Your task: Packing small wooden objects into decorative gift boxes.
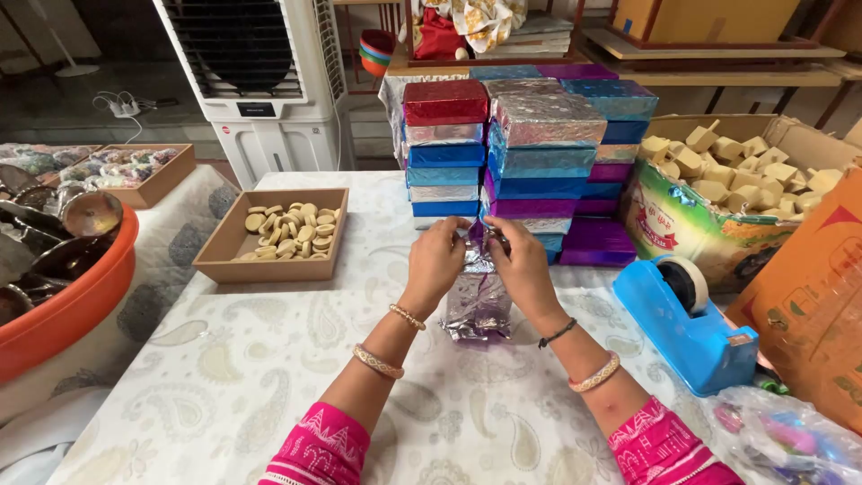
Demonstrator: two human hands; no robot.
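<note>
An orange tub (63, 310) at far left holds dark round dishes. On the tabletop (269, 359), a brown tray (220, 260) holds pale discs. At centre, the left hand (437, 260) and right hand (521, 269) pinch the top of an upright foil-wrapped parcel (479, 305). Right, a cardboard box (682, 224) holds tan blocks.

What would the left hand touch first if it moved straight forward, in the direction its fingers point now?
Probably the stack of foil-wrapped boxes just beyond it. The left hand grips the top of the silver-purple foil packet and points away from the person; the remaining gap is hard to judge.
</note>
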